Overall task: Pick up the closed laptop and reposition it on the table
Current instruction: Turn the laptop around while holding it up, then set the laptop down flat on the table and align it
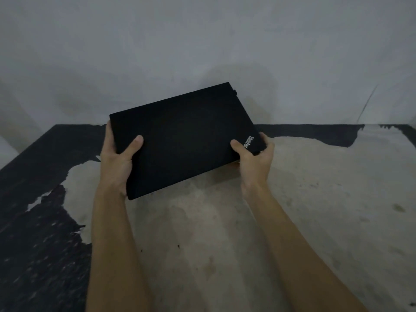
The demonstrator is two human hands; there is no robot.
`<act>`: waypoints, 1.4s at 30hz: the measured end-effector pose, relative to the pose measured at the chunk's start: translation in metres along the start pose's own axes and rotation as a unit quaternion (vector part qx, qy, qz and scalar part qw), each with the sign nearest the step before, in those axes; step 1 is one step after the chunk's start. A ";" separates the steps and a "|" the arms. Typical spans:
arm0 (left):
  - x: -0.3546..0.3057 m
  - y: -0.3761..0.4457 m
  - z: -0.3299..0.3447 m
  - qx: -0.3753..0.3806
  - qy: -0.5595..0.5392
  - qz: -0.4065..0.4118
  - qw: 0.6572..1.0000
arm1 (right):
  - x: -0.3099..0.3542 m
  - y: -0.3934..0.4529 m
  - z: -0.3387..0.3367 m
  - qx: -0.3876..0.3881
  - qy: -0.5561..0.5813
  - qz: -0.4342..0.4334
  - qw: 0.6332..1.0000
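A closed black laptop (184,138) with a small logo near its right corner is held up in the air above the table (213,233), tilted and rotated so its far right corner is highest. My left hand (117,161) grips its near left edge, thumb on the lid. My right hand (254,158) grips the near right corner, thumb on top beside the logo. The fingers of both hands are hidden under the laptop.
The table has a worn top: pale bare patches in the middle and right, black coating on the left side (33,210) and along the far edge. A grey wall (202,41) rises directly behind the table.
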State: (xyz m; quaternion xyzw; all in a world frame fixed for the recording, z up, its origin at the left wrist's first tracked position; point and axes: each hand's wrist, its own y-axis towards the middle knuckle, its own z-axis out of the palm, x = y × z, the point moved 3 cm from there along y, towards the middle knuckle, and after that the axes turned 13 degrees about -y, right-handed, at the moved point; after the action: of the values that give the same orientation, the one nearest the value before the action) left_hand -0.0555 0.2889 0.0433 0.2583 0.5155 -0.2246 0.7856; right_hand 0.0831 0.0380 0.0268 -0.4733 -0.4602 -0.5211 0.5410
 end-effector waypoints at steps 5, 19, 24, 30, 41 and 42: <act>-0.005 0.003 -0.014 0.012 0.011 -0.019 1.000 | 0.007 0.007 -0.015 0.078 -0.069 -0.035 0.994; -0.010 0.000 0.001 0.145 0.023 -0.045 0.988 | 0.018 0.027 -0.046 0.256 -0.105 -0.075 0.958; -0.012 -0.003 0.013 0.181 0.034 -0.060 0.981 | 0.012 0.033 -0.054 0.199 -0.062 -0.049 0.977; -0.001 -0.004 0.020 0.178 0.032 -0.071 0.981 | 0.007 0.043 -0.060 0.169 -0.070 -0.038 0.982; 0.038 0.000 0.021 0.063 0.012 -0.086 0.994 | -0.003 0.058 -0.062 0.130 -0.175 -0.028 0.976; 0.039 0.000 0.021 0.060 0.015 -0.081 0.995 | -0.003 0.060 -0.061 0.128 -0.184 -0.030 0.974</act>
State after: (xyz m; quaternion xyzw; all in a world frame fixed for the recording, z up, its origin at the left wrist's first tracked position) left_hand -0.0260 0.2721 0.0141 0.2662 0.5320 -0.3142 0.7399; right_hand 0.1431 -0.0216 0.0142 -0.4735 -0.6290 -0.3777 0.4873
